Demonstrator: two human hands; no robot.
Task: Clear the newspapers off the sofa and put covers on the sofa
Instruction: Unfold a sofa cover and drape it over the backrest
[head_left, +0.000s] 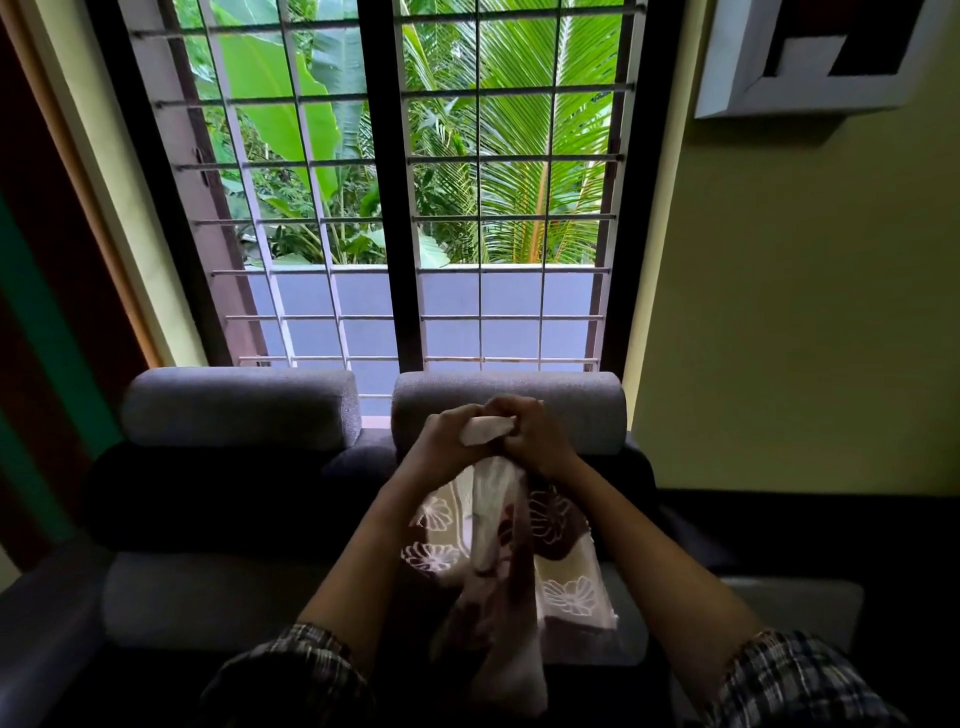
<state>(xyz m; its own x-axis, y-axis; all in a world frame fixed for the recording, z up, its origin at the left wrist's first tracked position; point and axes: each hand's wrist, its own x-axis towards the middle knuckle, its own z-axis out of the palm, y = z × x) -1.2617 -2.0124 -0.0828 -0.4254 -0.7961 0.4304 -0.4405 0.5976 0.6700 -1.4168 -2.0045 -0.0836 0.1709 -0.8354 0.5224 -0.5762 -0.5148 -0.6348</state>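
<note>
Gripping the floral sofa cover (498, 551) at its bunched top edge, I am clenching both my left hand (447, 441) and right hand (535, 436) on it above the grey sofa (218, 597). Being soft and light, it is hanging limp; corners are likely the best holds.

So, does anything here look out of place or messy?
Only the floral cover: it is bunched up, gripped at the top by the left hand and right hand, and hangs crumpled over the right side of the sofa instead of lying spread. No newspapers show.
</note>
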